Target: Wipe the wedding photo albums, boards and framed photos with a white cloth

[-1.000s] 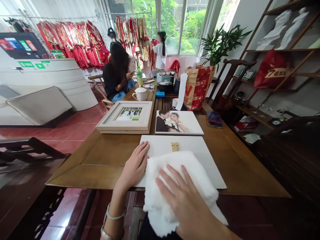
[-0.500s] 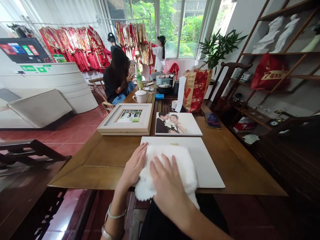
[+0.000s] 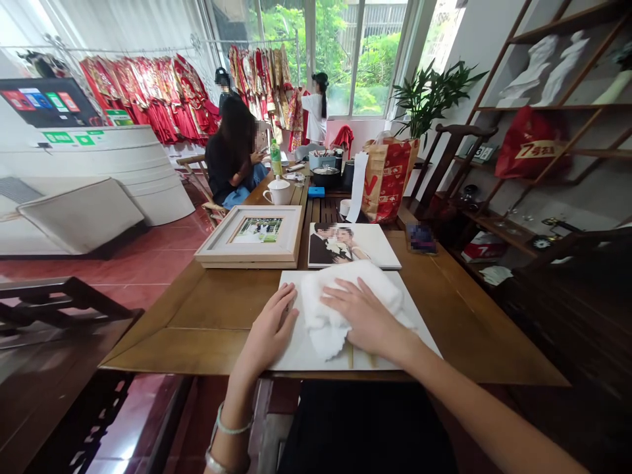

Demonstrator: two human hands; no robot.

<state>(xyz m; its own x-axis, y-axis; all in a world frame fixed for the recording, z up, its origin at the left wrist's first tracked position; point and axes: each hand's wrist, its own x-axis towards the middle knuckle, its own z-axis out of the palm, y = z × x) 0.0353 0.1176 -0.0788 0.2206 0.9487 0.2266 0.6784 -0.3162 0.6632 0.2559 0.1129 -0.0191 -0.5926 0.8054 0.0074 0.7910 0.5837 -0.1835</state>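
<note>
Left hand: released, palm down, fingers spread flat on the left edge of the board, grasping nothing; a bracelet sits on the wrist. The board, white and flat, lies at the near edge of the desk, its sides square with that edge. Towel: white, bunched, lying on the board directly under the right hand and just beside the left fingertips. Its long axis runs from the board's near left toward its far right corner, where it touches the print. Right hand: open, fingers spread, pressed flat on the towel's middle, not clenched round it.

Behind the board, left to right: a framed photo lying flat, then the unframed print, flat, touching the board's far edge. Further back along the desk stand a lidded white cup, a dark pot and an upright red bag; their contents cannot be told.
</note>
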